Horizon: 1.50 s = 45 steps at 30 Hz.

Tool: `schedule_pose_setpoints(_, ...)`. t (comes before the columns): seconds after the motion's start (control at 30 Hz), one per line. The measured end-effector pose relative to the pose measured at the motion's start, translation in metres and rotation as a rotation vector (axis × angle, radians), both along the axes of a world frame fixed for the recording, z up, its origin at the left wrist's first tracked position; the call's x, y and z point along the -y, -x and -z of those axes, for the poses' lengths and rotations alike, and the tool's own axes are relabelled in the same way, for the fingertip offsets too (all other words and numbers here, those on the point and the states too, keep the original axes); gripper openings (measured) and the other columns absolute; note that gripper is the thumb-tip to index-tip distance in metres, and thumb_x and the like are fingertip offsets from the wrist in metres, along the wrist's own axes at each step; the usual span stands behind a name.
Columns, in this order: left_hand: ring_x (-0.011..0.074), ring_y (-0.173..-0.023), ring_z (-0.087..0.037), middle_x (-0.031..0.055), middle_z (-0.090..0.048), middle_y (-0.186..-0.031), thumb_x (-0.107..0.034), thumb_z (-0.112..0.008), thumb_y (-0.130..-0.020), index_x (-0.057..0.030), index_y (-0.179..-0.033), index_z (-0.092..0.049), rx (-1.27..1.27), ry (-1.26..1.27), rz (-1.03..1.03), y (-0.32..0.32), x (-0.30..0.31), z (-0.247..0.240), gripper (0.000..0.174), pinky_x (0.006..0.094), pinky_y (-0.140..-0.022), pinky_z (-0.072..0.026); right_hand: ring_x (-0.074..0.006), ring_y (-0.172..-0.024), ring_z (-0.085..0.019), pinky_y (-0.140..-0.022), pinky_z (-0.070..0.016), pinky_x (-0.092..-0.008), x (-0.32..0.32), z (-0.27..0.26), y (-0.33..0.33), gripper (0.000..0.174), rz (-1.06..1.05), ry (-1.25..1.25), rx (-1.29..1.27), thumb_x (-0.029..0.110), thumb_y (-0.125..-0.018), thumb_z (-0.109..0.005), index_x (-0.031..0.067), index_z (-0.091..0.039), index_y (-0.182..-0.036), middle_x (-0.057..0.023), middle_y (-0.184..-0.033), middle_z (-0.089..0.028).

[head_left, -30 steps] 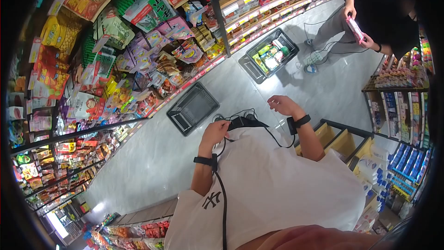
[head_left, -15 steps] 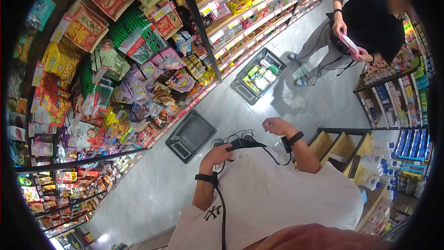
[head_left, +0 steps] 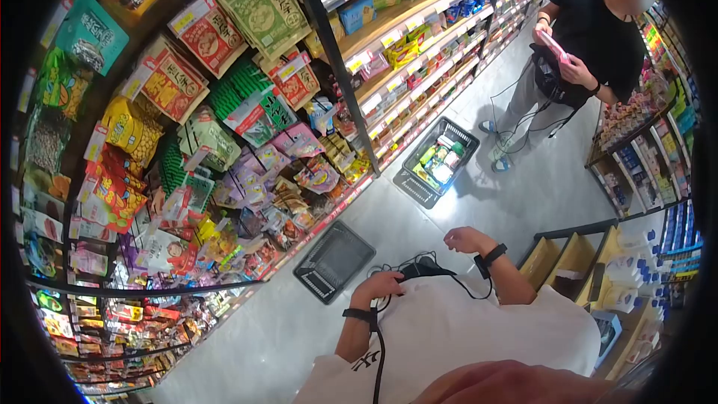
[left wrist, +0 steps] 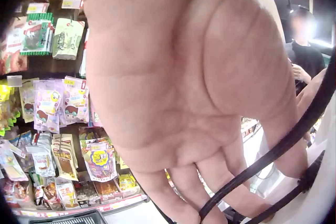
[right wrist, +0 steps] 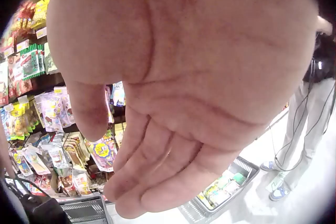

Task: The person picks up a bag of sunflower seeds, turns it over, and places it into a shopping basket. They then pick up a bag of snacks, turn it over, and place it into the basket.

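Note:
My left hand (head_left: pixel 383 285) is at the front of my white shirt, beside a black pouch (head_left: pixel 422 265) and its cables. In the left wrist view its palm (left wrist: pixel 184 77) faces the camera, fingers relaxed, with a black cable (left wrist: pixel 262 159) crossing in front of them. My right hand (head_left: pixel 470 240) hovers over the floor side of my waist, fingers loosely bent; the right wrist view shows its palm (right wrist: pixel 178 77) holding nothing. Beyond my left hand, an empty-looking black basket (head_left: pixel 340 251) lies on the floor beside the shelf.
Another black basket (head_left: pixel 413 185) holding several packages stands farther off. A person in a black shirt (head_left: pixel 598 37) holds a pink package (head_left: pixel 552 45). Snack shelves (head_left: pixel 359 150) line the left; a wooden-bin rack (head_left: pixel 576 258) with white bottles stands at the right.
The head view has shifted, bringing more of the upper shelves into sight. The other person stands more upright with the pink package. My hands have barely moved relative to my body.

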<state>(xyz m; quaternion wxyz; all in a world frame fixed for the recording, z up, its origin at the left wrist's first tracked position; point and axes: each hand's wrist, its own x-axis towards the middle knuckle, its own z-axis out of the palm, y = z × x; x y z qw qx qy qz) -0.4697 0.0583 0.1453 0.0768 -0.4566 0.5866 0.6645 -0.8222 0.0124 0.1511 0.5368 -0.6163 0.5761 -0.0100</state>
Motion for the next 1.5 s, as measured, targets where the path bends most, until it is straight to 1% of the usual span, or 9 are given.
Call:
schedule_pose_setpoints(0.2,0.0137,-0.090,-0.070,0.0080,-0.077,-0.099,-0.023,-0.076,-0.091,0.0038,-0.139,-0.054,-0.067,-0.013,0.002,-0.007,-0.003,0.020,0.060,0.0277,-0.083,-0.0530,-0.0207,-0.085,-0.070,-0.078,-0.0569,-0.0347,0.003,-0.003,-0.011,0.037,-0.014,-0.039,-0.025,0.031,-0.098,-0.058,0.0046,-0.068,-0.121,-0.0086,-0.098,-0.074)
schedule_pose_setpoints(0.67,0.0155,-0.084,-0.068,0.0088,-0.075,-0.092,-0.032,-0.081,-0.085,0.0035,-0.134,-0.059,-0.157,0.033,-0.085,-0.025,0.004,0.056,0.064,0.0292,-0.077,-0.0516,-0.0197,-0.084,-0.072,-0.078,-0.0566,-0.0343,0.021,-0.006,-0.031,0.036,-0.114,0.035,-0.056,0.029,-0.098,-0.056,0.0054,-0.069,-0.120,-0.0082,-0.101,-0.076)
schedule_pose_setpoints(0.77,0.0155,-0.084,-0.068,0.0080,-0.075,-0.092,-0.031,-0.081,-0.085,0.0031,-0.133,-0.060,-0.163,0.075,-0.053,-0.030,0.011,0.061,0.063,0.0291,-0.076,-0.0518,-0.0253,-0.091,-0.073,-0.085,-0.0550,-0.0376,0.023,-0.012,-0.038,0.033,-0.080,0.052,-0.070,0.030,-0.095,-0.056,0.0073,-0.073,-0.112,-0.0097,-0.096,-0.077)
schedule_pose_setpoints(1.0,0.0159,-0.084,-0.069,0.0075,-0.076,-0.092,-0.032,-0.082,-0.084,0.0016,-0.132,-0.062,-0.137,0.143,-0.054,-0.041,0.018,0.048,0.061,0.0304,-0.076,-0.0530,-0.0266,-0.090,-0.073,-0.085,-0.0551,-0.0378,0.024,-0.018,-0.050,0.034,-0.052,0.067,-0.066,0.031,-0.094,-0.056,0.0069,-0.074,-0.112,-0.0099,-0.096,-0.077)
schedule_pose_setpoints(1.13,0.0168,-0.086,-0.071,0.0089,-0.076,-0.094,-0.030,-0.082,-0.084,0.0029,-0.129,-0.062,-0.091,0.217,-0.004,-0.048,0.021,0.046,0.059,0.0311,-0.078,-0.0540,-0.0258,-0.090,-0.073,-0.084,-0.0554,-0.0379,0.025,-0.014,-0.059,0.033,-0.054,0.075,-0.069,0.031,-0.093,-0.058,0.0072,-0.074,-0.110,-0.0103,-0.094,-0.077)
schedule_pose_setpoints(1.23,0.0174,-0.087,-0.071,0.0102,-0.076,-0.094,-0.029,-0.082,-0.085,0.0039,-0.129,-0.062,-0.213,0.115,-0.094,-0.058,0.017,0.059,0.058,0.0316,-0.079,-0.0544,-0.0264,-0.089,-0.073,-0.083,-0.0556,-0.0376,0.021,-0.014,-0.069,0.030,-0.042,0.087,-0.058,0.028,-0.092,-0.058,0.0080,-0.075,-0.108,-0.0103,-0.094,-0.077)
schedule_pose_setpoints(1.37,0.0173,-0.088,-0.071,0.0108,-0.076,-0.093,-0.027,-0.081,-0.085,0.0045,-0.130,-0.061,-0.175,0.104,-0.121,-0.067,0.009,0.057,0.058,0.0319,-0.080,-0.0545,-0.0277,-0.090,-0.072,-0.085,-0.0552,-0.0384,0.017,-0.013,-0.080,0.028,-0.062,0.106,-0.055,0.027,-0.092,-0.058,0.0082,-0.075,-0.106,-0.0101,-0.093,-0.077)
schedule_pose_setpoints(1.4,0.0149,-0.095,-0.069,0.0080,-0.074,-0.099,-0.025,-0.079,-0.090,0.0061,-0.139,-0.053,-0.152,0.046,-0.078,-0.068,0.010,0.044,0.063,0.0295,-0.088,-0.0528,-0.0287,-0.091,-0.072,-0.086,-0.0550,-0.0389,0.016,-0.013,-0.083,0.029,-0.075,0.097,-0.062,0.028,-0.092,-0.059,0.0083,-0.074,-0.107,-0.0114,-0.094,-0.076)
schedule_pose_setpoints(1.5,0.0143,-0.097,-0.069,0.0072,-0.075,-0.100,-0.026,-0.078,-0.089,0.0061,-0.138,-0.054,-0.128,0.011,-0.098,-0.074,0.005,0.031,0.064,0.0300,-0.091,-0.0512,-0.0316,-0.095,-0.071,-0.087,-0.0545,-0.0402,0.013,-0.007,-0.092,0.032,-0.106,0.107,-0.101,0.030,-0.092,-0.059,0.0086,-0.074,-0.110,-0.0150,-0.098,-0.076)
